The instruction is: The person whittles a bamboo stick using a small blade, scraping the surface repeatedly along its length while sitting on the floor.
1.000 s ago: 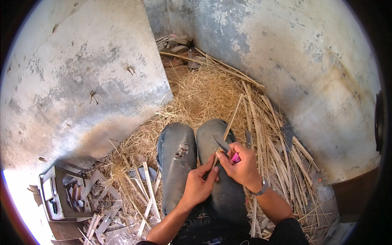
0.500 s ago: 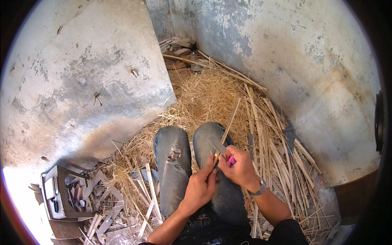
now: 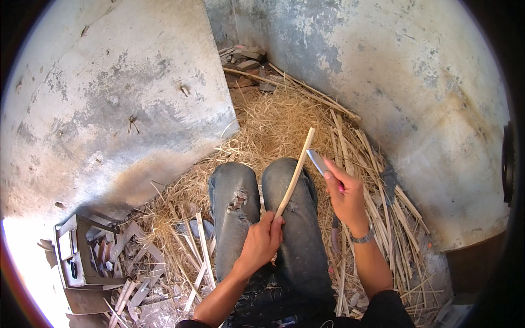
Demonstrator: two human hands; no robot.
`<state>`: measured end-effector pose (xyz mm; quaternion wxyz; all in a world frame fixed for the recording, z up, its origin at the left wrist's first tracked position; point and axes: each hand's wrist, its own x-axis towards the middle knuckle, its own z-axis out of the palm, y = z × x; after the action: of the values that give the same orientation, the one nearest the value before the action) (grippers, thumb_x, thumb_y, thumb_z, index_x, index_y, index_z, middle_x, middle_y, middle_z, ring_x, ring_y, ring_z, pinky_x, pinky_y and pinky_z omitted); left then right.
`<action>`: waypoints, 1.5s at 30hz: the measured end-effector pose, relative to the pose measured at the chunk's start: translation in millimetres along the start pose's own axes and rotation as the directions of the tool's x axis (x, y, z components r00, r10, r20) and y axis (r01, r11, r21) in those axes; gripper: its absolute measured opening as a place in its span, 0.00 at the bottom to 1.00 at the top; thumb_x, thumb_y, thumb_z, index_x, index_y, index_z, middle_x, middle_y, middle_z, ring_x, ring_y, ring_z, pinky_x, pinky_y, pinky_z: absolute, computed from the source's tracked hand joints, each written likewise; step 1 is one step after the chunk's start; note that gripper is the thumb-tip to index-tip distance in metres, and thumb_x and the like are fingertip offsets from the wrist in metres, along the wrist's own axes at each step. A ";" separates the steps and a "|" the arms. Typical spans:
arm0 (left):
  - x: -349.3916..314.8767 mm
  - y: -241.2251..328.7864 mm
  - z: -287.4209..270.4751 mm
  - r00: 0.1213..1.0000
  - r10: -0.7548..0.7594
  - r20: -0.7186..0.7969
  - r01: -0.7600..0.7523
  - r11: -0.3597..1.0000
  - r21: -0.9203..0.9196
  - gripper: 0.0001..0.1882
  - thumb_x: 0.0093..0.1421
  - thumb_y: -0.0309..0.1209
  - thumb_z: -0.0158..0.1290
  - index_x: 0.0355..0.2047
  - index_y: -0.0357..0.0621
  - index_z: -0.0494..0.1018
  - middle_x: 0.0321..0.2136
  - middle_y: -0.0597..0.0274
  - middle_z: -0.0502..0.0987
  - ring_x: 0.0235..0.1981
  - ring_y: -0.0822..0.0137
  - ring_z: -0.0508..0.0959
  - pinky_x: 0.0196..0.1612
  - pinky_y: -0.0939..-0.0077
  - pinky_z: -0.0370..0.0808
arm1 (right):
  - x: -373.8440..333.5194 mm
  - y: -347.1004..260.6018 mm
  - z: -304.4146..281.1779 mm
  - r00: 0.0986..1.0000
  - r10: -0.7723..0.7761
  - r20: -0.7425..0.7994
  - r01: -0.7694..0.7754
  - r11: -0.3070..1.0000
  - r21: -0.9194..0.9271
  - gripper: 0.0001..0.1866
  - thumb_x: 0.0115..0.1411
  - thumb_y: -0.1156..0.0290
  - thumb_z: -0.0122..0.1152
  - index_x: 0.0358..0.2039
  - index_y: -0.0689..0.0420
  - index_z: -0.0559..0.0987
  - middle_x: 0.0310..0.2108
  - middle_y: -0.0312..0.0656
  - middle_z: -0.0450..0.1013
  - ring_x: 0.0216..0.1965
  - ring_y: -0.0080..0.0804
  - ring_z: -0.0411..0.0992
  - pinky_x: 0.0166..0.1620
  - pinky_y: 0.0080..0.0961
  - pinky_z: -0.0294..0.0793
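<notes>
Left hand (image 3: 264, 237) closed around the lower end of a stick (image 3: 296, 177), right hand (image 3: 346, 198) raised to the stick's right, gripping a knife (image 3: 317, 162) tilted toward it

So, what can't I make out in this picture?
From the head view:
- Most of the knife's handle: hidden in the right hand.
- Part of the wood strip: covered by the left hand's grip.
- What the dark round thing at far right is: cut off by the dark rim.
- What lies under the straw: the straw covers it.
</notes>
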<state>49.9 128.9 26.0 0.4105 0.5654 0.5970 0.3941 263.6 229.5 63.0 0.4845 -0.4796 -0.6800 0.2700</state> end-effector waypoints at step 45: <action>3.7 -23.7 5.9 0.997 -0.042 -0.064 0.028 0.977 -0.210 0.15 0.75 0.36 0.53 0.35 0.37 0.78 0.16 0.70 0.72 0.18 0.80 0.69 0.22 0.78 0.63 | 44.1 30.3 50.8 0.916 -0.359 0.180 0.388 0.905 -0.173 0.23 0.62 0.80 0.62 0.58 0.52 0.83 0.31 0.51 0.82 0.21 0.37 0.76 0.26 0.29 0.72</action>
<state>47.0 131.4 1.6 0.4539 0.4949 0.5758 0.4664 225.7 286.8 35.9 0.4251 -0.3668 -0.8165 0.1343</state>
